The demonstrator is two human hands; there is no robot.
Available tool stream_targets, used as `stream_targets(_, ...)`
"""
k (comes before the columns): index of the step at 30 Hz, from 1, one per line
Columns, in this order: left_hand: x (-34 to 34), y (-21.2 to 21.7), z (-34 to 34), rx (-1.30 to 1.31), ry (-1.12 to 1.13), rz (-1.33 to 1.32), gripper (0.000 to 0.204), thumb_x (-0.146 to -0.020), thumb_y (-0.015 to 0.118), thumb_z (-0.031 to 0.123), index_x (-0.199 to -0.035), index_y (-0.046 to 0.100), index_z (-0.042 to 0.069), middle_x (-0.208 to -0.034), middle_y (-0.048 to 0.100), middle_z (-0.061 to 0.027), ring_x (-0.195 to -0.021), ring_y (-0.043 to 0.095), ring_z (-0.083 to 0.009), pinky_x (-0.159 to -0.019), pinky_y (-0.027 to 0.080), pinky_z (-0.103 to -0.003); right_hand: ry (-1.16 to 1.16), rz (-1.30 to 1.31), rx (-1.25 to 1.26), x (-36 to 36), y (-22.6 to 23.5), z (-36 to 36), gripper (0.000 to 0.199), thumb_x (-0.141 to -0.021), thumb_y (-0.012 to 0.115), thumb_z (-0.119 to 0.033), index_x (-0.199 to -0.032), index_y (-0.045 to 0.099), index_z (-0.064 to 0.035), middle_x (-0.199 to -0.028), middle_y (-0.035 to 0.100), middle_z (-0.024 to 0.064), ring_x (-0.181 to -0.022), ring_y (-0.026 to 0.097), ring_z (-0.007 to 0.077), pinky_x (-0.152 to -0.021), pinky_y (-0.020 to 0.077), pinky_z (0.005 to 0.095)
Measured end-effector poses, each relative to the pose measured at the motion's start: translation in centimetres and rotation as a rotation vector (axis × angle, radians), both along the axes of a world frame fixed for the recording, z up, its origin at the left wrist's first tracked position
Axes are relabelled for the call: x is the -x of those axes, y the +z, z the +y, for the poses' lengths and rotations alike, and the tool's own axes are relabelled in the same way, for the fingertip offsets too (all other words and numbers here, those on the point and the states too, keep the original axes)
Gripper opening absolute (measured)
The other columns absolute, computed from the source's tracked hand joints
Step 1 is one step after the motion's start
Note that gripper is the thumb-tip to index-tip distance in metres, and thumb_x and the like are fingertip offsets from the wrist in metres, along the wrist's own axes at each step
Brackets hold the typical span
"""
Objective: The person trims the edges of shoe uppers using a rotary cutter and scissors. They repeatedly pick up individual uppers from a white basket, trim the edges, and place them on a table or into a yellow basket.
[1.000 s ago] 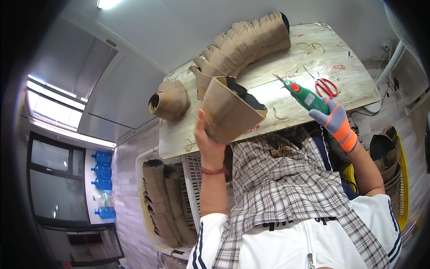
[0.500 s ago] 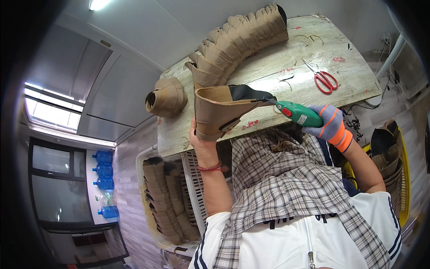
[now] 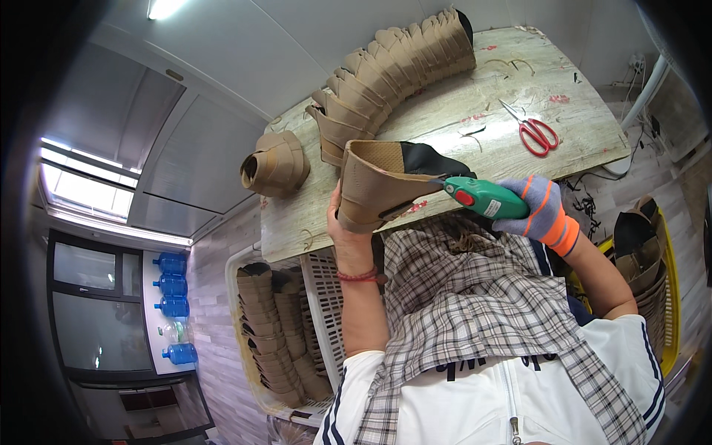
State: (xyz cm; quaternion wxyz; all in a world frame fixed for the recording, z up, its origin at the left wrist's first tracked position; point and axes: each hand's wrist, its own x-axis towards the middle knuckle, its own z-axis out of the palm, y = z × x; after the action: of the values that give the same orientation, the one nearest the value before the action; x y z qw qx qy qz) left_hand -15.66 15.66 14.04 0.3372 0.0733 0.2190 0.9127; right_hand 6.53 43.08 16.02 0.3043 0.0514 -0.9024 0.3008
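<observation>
My left hand [image 3: 344, 233] is closed on the lower left side of a tan shoe upper [image 3: 368, 194] with a black inner part, held above the table's near edge. Its fingers are mostly behind the upper. In a grey and orange work glove, my right hand [image 3: 532, 209] grips a green electric cutter [image 3: 483, 200] with a red button. The cutter's tip meets the upper's right edge; its blade is too small to make out. Beyond the upper, a long curved row of nested shoe uppers [image 3: 389, 85] lies on the table [image 3: 445, 133].
Red-handled scissors [image 3: 535, 136] lie on the table at right, near thin trimmed scraps [image 3: 472, 136]. A smaller stack of uppers [image 3: 276, 165] sits at the left corner. Below stand a white basket [image 3: 320, 311] and a yellow basket [image 3: 673, 297], both holding uppers.
The upper in my left hand has shifted right and turned slightly. The cutter in my right hand has moved left and a little down along the upper's edge.
</observation>
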Motion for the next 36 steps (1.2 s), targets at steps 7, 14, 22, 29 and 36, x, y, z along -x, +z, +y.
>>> stream_targets(7,-0.8,1.6,1.6,-0.095,-0.035,-0.053,0.041,-0.100,0.038,0.030,-0.123,0.056,0.001,-0.122,0.061,-0.0166,-0.110,0.059,-0.0322,-0.096,0.046,-0.047,0.037,-0.049,0.183,0.0,0.3,-1.2,0.054,-0.059,0.087,-0.034,-0.101,0.069,-0.0058,-0.080,0.068,0.0131,-0.069,0.065,0.0274,-0.062,0.0513,0.0321)
stream_targets(14,-4.9,5.4,2.6,0.340,0.123,0.272,0.033,-0.089,0.064,0.012,-0.118,0.059,-0.002,-0.108,0.067,-0.0098,-0.097,0.065,-0.0259,-0.088,0.051,-0.036,0.076,-0.137,0.529,-0.4,-0.8,-1.5,0.055,-0.065,0.086,-0.020,-0.110,0.063,0.0026,-0.086,0.069,0.0093,-0.076,0.063,0.0098,-0.069,0.0520,0.0264)
stream_targets(22,-2.1,13.6,-7.0,1.843,0.969,1.465,0.032,-0.072,0.077,0.012,-0.066,0.048,0.000,-0.066,0.055,-0.0191,-0.065,0.056,-0.0387,-0.060,0.042,-0.045,-0.135,-0.142,0.568,-3.4,-3.2,1.0,0.047,-0.074,0.079,-0.017,-0.112,0.061,0.0035,-0.088,0.068,0.0055,-0.076,0.059,0.0085,-0.070,0.0500,0.0255)
stream_targets(29,17.9,13.4,-14.5,2.257,0.534,1.706,0.034,-0.067,0.074,0.013,-0.098,0.065,0.003,-0.109,0.057,-0.0209,-0.110,0.050,-0.0382,-0.091,0.044,-0.046,-0.140,-0.227,0.645,-2.9,-3.2,0.5,0.048,-0.076,0.079,-0.019,-0.114,0.060,0.0027,-0.088,0.067,0.0028,-0.076,0.056,0.0069,-0.070,0.0486,0.0241)
stream_targets(36,17.7,7.7,-6.8,1.821,1.454,1.691,0.041,-0.070,0.064,-0.003,-0.109,0.053,0.001,-0.116,0.050,-0.0181,-0.119,0.045,-0.0360,-0.104,0.033,-0.047,-0.201,-0.276,0.580,-3.5,-2.4,0.2,0.046,-0.075,0.080,-0.020,-0.111,0.062,0.0026,-0.087,0.067,0.0036,-0.076,0.057,0.0070,-0.069,0.0494,0.0241)
